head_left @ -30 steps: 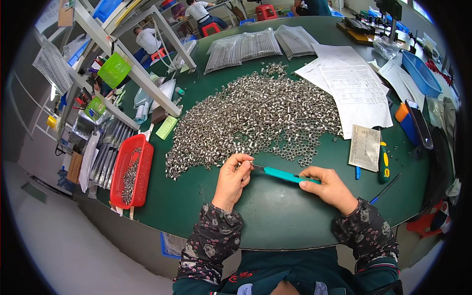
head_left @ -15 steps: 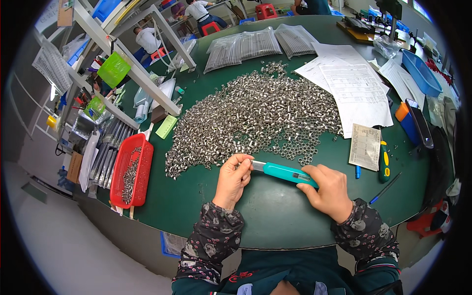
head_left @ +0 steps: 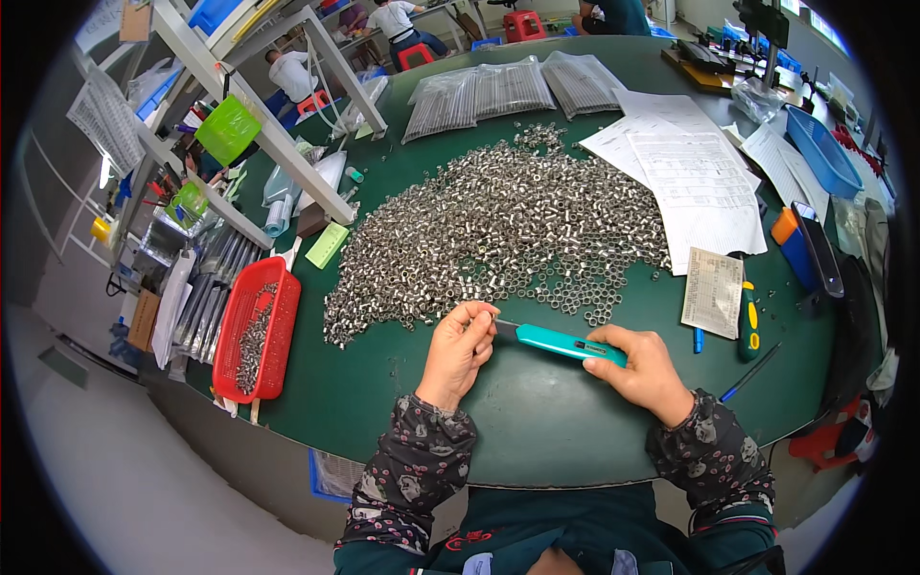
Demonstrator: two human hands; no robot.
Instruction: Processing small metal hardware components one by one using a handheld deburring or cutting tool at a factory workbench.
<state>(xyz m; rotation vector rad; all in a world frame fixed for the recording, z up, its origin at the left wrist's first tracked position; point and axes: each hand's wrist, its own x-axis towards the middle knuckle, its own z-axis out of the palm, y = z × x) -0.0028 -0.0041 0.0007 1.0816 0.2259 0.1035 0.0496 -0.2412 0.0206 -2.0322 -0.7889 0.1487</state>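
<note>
My right hand (head_left: 644, 367) is closed around the teal handle of a utility knife (head_left: 556, 341). The knife's grey blade points left, and its end reaches the fingertips of my left hand (head_left: 458, 353). Thumb and forefinger of that hand are pinched together; whatever they hold is too small and hidden to name. Just beyond both hands spreads a large heap of small silvery metal rings (head_left: 498, 220) on the green tabletop (head_left: 537, 431).
At left stands a red basket (head_left: 273, 350) with metal pieces, beside a shelf frame (head_left: 278, 144). Bagged rods (head_left: 513, 86) lie at the back. Papers (head_left: 695, 182), a card (head_left: 712, 290), a yellow-green-handled tool (head_left: 748, 321), a pen (head_left: 752, 371) and a phone (head_left: 817, 249) lie right.
The knife has turned slightly in my right hand, its blade now looking darker. My right hand has shifted a little right and nearer to me. The left pinch stays much the same.
</note>
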